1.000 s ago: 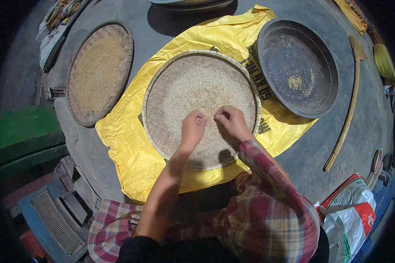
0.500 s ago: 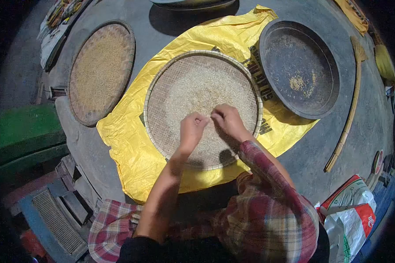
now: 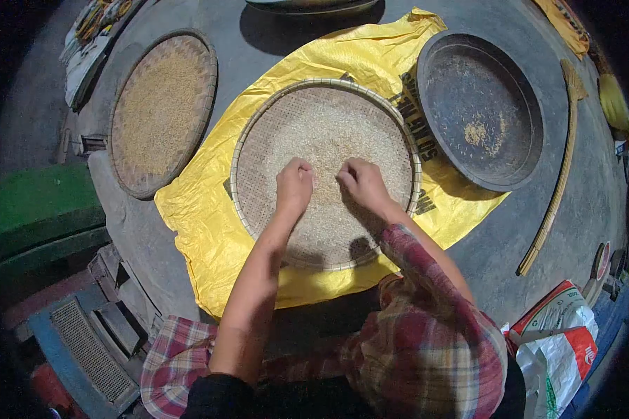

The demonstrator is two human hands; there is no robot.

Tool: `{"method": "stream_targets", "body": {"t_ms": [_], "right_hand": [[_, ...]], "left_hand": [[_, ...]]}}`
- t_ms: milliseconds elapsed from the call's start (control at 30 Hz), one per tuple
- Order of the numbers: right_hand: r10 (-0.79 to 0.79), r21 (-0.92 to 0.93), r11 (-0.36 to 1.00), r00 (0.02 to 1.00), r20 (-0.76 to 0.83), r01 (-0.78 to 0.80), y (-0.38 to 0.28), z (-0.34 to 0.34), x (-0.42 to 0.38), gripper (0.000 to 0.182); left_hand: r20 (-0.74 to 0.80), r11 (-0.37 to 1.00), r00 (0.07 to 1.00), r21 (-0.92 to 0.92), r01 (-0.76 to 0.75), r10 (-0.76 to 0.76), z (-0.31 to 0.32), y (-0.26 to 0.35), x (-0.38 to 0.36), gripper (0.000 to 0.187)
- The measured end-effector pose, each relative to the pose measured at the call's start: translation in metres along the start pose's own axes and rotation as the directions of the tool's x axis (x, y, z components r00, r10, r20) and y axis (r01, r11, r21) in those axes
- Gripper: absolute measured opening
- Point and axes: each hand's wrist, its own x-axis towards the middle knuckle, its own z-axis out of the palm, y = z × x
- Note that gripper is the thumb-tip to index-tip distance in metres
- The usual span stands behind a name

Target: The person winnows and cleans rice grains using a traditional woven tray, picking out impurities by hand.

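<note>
Pale grain [image 3: 363,133] lies spread over a round woven bamboo tray [image 3: 255,143], with a yellower patch near its middle. My left hand [image 3: 295,185] is closed with its fingers curled, over the left part of the grain. To its right, my right hand [image 3: 363,183] is closed in a pinch above the grain. The two hands are apart from each other. Whatever is in the fingers of either hand is hidden or too small to name. Under the tray lies a yellow woven sack [image 3: 210,244] with dark printing.
A dark round basin [image 3: 461,91] holding a little yellow grain stands at the right, beside a straw broom [image 3: 559,181]. At the left is another woven tray [image 3: 208,91] of yellowish grain. Printed bags [image 3: 555,356] lie at lower right; a green object [image 3: 42,209] stands at left.
My hands have moved apart from near-touching fingertips over the grain. The left hand has moved up and to the left, and its fingers are more curled.
</note>
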Motion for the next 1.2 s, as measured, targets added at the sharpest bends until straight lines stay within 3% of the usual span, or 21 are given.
{"method": "stream_targets", "body": {"t_ms": [33,133,200,367,433,467,500,533,567,600,633,667,700,733,767,800,867,1000,1067,1133,1200], "right_hand": [[0.055,0.095,0.994,0.998,-0.019,-0.053,0.0,-0.003,0.002,0.012],[0.021,0.076,0.997,1.0,0.017,-0.023,-0.001,-0.009,0.006,0.012],[-0.028,-0.014,1.0,1.0,-0.003,0.028,-0.003,-0.007,0.007,0.012],[-0.103,-0.092,0.991,0.995,-0.017,0.101,0.004,-0.003,0.005,0.014],[0.024,0.083,0.996,0.999,-0.047,-0.02,0.009,-0.009,0.006,0.012],[0.024,0.083,0.996,0.999,-0.048,-0.02,0.013,-0.013,0.008,0.012],[0.188,0.379,0.901,0.977,0.098,-0.211,0.016,-0.018,0.01,0.01],[0.29,0.603,0.688,0.915,0.281,-0.403,0.017,-0.021,0.011,0.009],[0.297,0.756,0.522,0.915,0.273,-0.395,0.018,-0.017,0.012,0.008],[0.297,0.755,0.525,0.916,0.27,-0.393,0.023,-0.013,0.014,0.008],[0.255,0.622,0.734,0.959,0.123,-0.275,0.024,-0.011,0.02,0.007],[0.174,0.433,0.888,0.985,-0.01,-0.152,0.025,-0.009,0.023,0.007],[0.17,0.433,0.889,0.985,-0.007,-0.151,0.025,-0.007,0.025,0.007],[0.085,0.298,0.952,0.994,-0.068,-0.061,0.016,-0.009,0.029,0.008],[-0.008,0.154,0.988,0.993,-0.116,0.026,0.01,-0.01,0.03,0.009],[-0.012,0.155,0.987,0.993,-0.114,0.029,0.011,-0.008,0.031,0.009],[-0.16,-0.113,0.982,0.982,-0.096,0.149,0.013,-0.006,0.032,0.012],[-0.065,-0.015,0.998,0.987,-0.145,0.064,0.01,-0.015,0.024,0.013],[0.206,0.21,0.96,0.976,-0.071,-0.187,0.004,-0.024,0.019,0.013],[0.176,0.177,0.969,0.984,-0.007,-0.172,0.005,-0.023,0.016,0.013],[0.145,0.146,0.977,0.988,0.059,-0.152,0.006,-0.018,0.012,0.014]], "left_hand": [[0.0,1.0,1.0,-0.001,0.001,-0.001,0.002,-0.002,0.002,0.014],[0.0,0.99,0.99,0.012,-0.143,0.143,0.012,-0.008,0.007,0.011],[0.115,0.964,0.982,0.203,-0.171,0.15,0.019,-0.013,0.007,0.014],[0.081,0.997,0.996,0.055,-0.05,0.045,0.003,0.008,-0.001,0.014],[0.094,0.999,0.995,-0.032,0.031,-0.028,-0.004,0.001,0.0,0.015],[0.189,0.941,0.961,-0.234,0.245,-0.203,-0.006,-0.008,0.001,0.013],[0.315,0.799,0.886,-0.398,0.45,-0.342,-0.005,-0.016,0.002,0.012],[0.317,0.8,0.886,-0.399,0.447,-0.338,-0.003,-0.017,0.001,0.012],[0.331,0.735,0.904,-0.535,0.416,-0.27,-0.002,-0.018,-0.001,0.015],[0.334,0.649,0.921,-0.658,0.381,-0.202,0.0,-0.018,-0.003,0.018],[0.333,0.648,0.921,-0.66,0.379,-0.2,0.003,-0.018,-0.002,0.018],[0.283,0.797,0.941,-0.516,0.314,-0.187,0.008,-0.017,0.0,0.021],[0.236,0.908,0.958,-0.344,0.24,-0.164,0.012,-0.017,0.001,0.025],[0.231,0.907,0.959,-0.344,0.241,-0.166,0.015,-0.011,0.001,0.025],[0.142,0.974,0.986,-0.191,0.119,-0.093,0.02,-0.005,0.0,0.025],[0.066,1.0,0.998,-0.022,0.004,-0.002,0.022,0.0,0.0,0.025],[0.077,0.999,0.996,0.023,-0.044,0.042,0.024,0.0,0.004,0.024],[0.034,1.0,0.999,0.007,-0.003,0.002,0.017,0.002,0.005,0.02],[-0.009,0.999,1.0,-0.028,0.022,-0.022,0.009,-0.001,0.004,0.02],[0.166,0.928,0.944,-0.199,0.315,-0.285,0.0,-0.005,0.004,0.025],[0.101,0.967,0.971,-0.119,0.227,-0.216,-0.005,-0.003,-0.003,0.026]]}}
